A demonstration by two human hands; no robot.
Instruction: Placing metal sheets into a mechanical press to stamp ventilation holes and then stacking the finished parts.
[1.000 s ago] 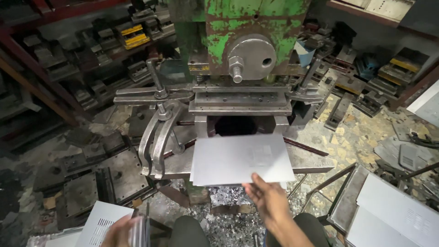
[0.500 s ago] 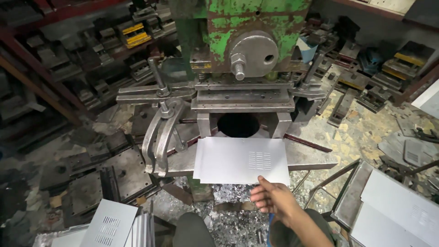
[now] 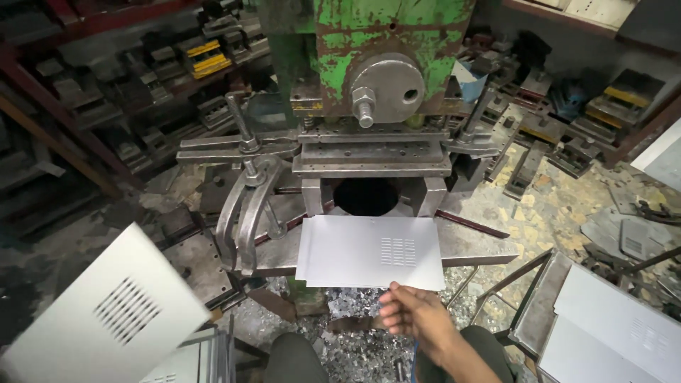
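A white metal sheet [image 3: 355, 248] with a small block of punched slots lies flat on the bed [image 3: 475, 245] of a green press [image 3: 383, 35], below the dark die opening [image 3: 366, 196]. My right hand [image 3: 415, 318] pinches this sheet's near edge, right of centre. At lower left a second white slotted sheet [image 3: 99, 312] is raised, tilted and blurred. My left hand is hidden behind it.
Curved steel clamp arms [image 3: 245, 213] hang at the bed's left side. More white sheets [image 3: 617, 333] are stacked in a metal frame at the lower right. Punched scrap [image 3: 347, 305] litters the floor by my knees [image 3: 298, 358]. Dies and tooling fill the racks [image 3: 177, 64] behind.
The sheet on the bed now shows punched slots and has slid toward me. The second sheet has swung up into view at the lower left. My left hand has dropped out of sight.
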